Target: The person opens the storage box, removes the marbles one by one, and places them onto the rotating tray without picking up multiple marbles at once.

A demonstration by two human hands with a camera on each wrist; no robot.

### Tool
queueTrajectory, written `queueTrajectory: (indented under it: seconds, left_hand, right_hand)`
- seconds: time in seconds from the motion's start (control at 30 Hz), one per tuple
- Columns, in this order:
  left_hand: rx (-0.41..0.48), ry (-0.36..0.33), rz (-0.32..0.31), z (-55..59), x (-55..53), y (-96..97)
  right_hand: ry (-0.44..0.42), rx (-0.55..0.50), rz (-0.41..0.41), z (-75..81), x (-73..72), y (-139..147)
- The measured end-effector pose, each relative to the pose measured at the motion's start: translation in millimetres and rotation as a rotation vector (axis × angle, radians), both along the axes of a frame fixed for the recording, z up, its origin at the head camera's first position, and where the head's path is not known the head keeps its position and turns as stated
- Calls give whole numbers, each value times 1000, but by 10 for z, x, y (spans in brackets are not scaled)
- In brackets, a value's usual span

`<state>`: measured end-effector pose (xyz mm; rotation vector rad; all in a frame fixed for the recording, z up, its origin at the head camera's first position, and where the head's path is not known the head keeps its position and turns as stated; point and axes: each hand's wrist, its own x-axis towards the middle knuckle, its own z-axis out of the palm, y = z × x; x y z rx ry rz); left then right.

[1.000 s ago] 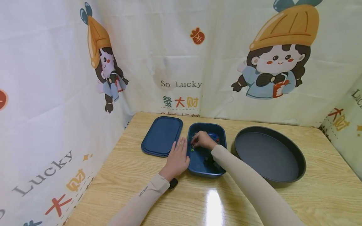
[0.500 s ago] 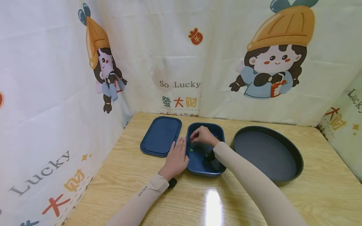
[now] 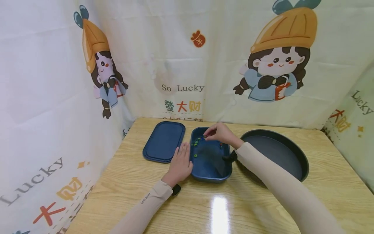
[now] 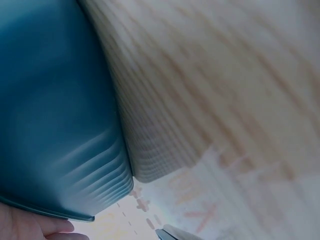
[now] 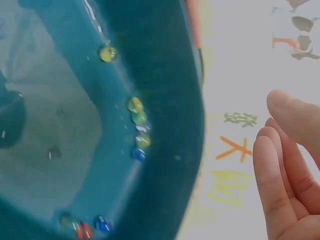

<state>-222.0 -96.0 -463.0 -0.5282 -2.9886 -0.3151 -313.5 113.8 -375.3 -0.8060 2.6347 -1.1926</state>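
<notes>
Right hand [image 3: 222, 133]: fingertips close together above blue tub [image 3: 208, 179], any hold untellable. Left hand [image 3: 180, 163]: fingers straight, at tub's left rim. Marbles [image 5: 135, 104]: several remain inside, far half mostly. Lid [image 3: 164, 142]: already off, left. Pan [image 3: 274, 151]: right.

A: Left side?
B: One left hand [image 3: 179, 162], below centre frame, fingers [image 3: 184, 150] straight; left forearm [image 3: 146, 204] rises from the bottom edge.
A: Right?
B: One right hand [image 3: 222, 134], mid-frame, fingers bent toward thumb [image 5: 295, 117]; right forearm [image 3: 280, 182] slants from lower right.
</notes>
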Motion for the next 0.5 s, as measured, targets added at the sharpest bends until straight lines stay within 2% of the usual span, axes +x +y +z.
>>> queueTrajectory:
  seconds: [0.23, 0.5]
  left_hand:
    - [21, -16, 10, -28, 5, -9]
    - [26, -17, -4, -18, -4, -6]
  right_hand:
    - [-18, -4, -42, 224, 110, 419]
    - [34, -41, -149, 246, 122, 1024]
